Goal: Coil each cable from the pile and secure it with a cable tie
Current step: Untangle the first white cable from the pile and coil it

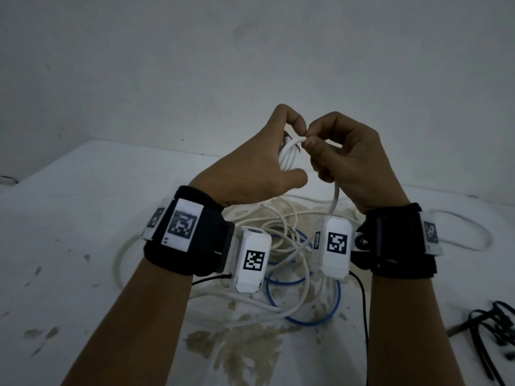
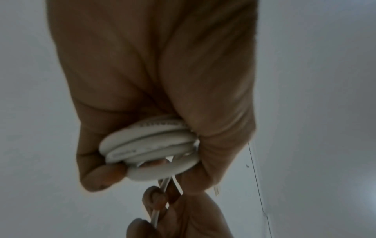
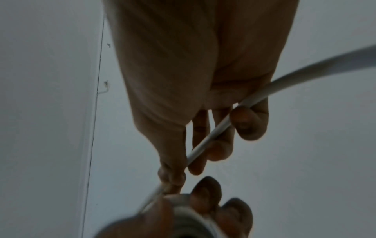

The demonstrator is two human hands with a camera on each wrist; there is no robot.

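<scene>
Above the table, my left hand point(image 1: 295, 151) grips a small coil of white cable point(image 1: 285, 160) between thumb and curled fingers. The left wrist view shows that coil point(image 2: 150, 141) as several stacked loops in the left hand point(image 2: 154, 169). My right hand point(image 1: 308, 136) pinches the same cable at the top of the coil with thumb and forefinger. The free length point(image 1: 335, 196) runs down through its other fingers to the pile point(image 1: 292, 260). In the right wrist view the cable point(image 3: 254, 99) slides across the right hand point(image 3: 173, 177) toward the coil. Thin white strands below the coil are too blurred to identify.
The pile on the stained white table point(image 1: 83, 218) holds tangled white cables and a blue cable point(image 1: 306, 320). A white loop point(image 1: 473, 235) lies at the right. Black strips, perhaps cable ties point(image 1: 496, 324), lie at the lower right. A wall stands behind the table's far edge.
</scene>
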